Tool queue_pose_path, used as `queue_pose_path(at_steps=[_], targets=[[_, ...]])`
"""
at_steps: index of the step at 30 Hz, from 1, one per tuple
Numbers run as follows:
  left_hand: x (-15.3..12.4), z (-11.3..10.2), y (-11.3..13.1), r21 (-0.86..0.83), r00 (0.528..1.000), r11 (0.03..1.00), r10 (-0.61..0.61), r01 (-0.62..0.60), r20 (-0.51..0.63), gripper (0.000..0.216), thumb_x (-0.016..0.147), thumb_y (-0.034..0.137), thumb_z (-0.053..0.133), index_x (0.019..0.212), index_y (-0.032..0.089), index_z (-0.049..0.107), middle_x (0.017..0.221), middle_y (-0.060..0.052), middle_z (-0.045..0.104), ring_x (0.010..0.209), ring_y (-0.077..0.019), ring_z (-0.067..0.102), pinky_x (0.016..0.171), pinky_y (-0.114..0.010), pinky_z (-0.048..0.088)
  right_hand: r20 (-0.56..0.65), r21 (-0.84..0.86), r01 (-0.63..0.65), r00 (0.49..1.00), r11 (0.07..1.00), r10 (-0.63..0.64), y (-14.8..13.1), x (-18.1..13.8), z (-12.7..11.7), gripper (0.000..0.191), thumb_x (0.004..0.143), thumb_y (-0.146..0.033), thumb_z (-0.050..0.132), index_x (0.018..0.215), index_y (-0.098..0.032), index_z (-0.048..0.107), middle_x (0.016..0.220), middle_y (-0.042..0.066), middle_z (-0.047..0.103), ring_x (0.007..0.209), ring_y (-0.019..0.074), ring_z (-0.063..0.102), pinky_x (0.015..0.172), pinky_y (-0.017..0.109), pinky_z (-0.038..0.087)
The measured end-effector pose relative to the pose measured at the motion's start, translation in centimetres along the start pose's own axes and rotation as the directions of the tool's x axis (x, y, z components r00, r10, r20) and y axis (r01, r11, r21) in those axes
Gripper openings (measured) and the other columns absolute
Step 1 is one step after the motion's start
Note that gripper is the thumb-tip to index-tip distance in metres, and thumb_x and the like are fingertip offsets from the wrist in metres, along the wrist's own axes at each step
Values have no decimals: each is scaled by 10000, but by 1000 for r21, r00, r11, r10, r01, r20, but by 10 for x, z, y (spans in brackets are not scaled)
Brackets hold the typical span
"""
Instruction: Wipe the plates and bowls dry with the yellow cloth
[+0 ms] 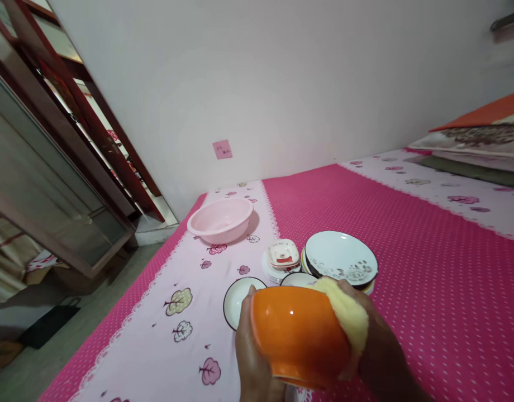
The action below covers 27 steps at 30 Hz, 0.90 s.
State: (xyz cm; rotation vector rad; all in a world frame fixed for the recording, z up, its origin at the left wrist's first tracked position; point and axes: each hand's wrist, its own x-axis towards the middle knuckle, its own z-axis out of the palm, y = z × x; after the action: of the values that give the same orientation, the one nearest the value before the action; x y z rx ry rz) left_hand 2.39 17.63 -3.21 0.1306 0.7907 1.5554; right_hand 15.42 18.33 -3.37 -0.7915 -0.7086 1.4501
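Note:
An orange bowl point(299, 335) is held up close to me, tilted on its side so that its outer wall and foot show. My left hand point(252, 349) grips its left edge, with the thumb along the wall. At the right edge my right hand point(368, 329) presses a yellow cloth point(344, 312) against the bowl, fingers partly hidden behind it. Just beyond the bowl lie a white dark-rimmed bowl point(239, 298) and another white dark-rimmed dish point(298, 278), both partly covered by the orange bowl.
Behind stand small square dishes point(283, 254) on a stack of white plates point(269, 271), beside larger plates with a floral print point(341, 257). A pink basin point(220, 219) sits farther back on the pink patterned bedspread point(198, 324). Cushions point(487, 137) lie at the right, against the wall.

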Motion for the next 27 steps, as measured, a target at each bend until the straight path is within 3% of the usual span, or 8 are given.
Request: queue_pose_path(at_steps=[3,5,10,13,19,23,25,27], targets=[[-4,2,8,61,993,991,119,-119,7,407,621,419,906,675,198,568,616,57,522,531,-98,453,500,-225,398,-3,-48,-7,1000,999,7,-1,3,-1,487,706,-700,759,728,-222,669,591,6,617,542,190,554,481,298,483],[-9,2,14,238,966,936,252,-260,63,407,707,472,848,674,198,549,636,58,487,533,-90,393,484,-219,348,74,-116,13,997,993,-5,-2,3,1,483,742,-683,738,663,-223,614,568,-7,572,513,166,498,463,282,439],[-21,-1,24,694,889,560,341,-453,305,544,887,624,620,627,230,349,597,63,295,554,-105,250,482,-252,219,197,-358,192,972,914,-126,2,3,0,507,844,-669,632,589,-248,507,568,-21,487,549,167,421,511,290,397],[-20,-4,23,749,891,485,300,-451,342,567,923,649,543,635,242,272,593,64,244,550,-103,201,483,-263,182,272,-437,247,953,865,-136,4,5,-3,480,877,-631,606,606,-252,487,593,-28,451,579,169,406,532,289,379],[-11,-6,13,614,920,686,268,-390,285,592,884,640,614,605,242,276,560,76,224,518,-87,181,447,-238,171,318,-441,201,946,875,-57,-9,3,-6,470,946,-594,547,666,-233,439,645,-46,368,594,135,331,519,263,316],[-11,1,7,239,977,949,185,-205,104,531,715,486,848,588,214,410,531,80,371,478,-72,326,441,-203,289,221,-317,127,974,940,-58,-15,1,-7,471,897,-602,625,647,-223,502,615,-38,424,568,134,372,500,251,349],[-10,3,5,21,998,998,66,-66,13,425,637,390,901,631,204,519,551,60,495,496,-96,465,460,-207,367,171,-150,45,985,988,-19,-12,-1,-5,429,849,-624,671,690,-235,582,618,-24,510,557,151,436,500,263,406],[-7,3,2,-79,1000,997,-17,16,-3,327,613,323,890,674,198,594,575,27,584,523,-132,556,463,-220,406,147,-12,13,989,1000,-11,-7,-3,-1,391,805,-641,701,755,-256,655,664,-1,603,580,184,512,526,296,474]])
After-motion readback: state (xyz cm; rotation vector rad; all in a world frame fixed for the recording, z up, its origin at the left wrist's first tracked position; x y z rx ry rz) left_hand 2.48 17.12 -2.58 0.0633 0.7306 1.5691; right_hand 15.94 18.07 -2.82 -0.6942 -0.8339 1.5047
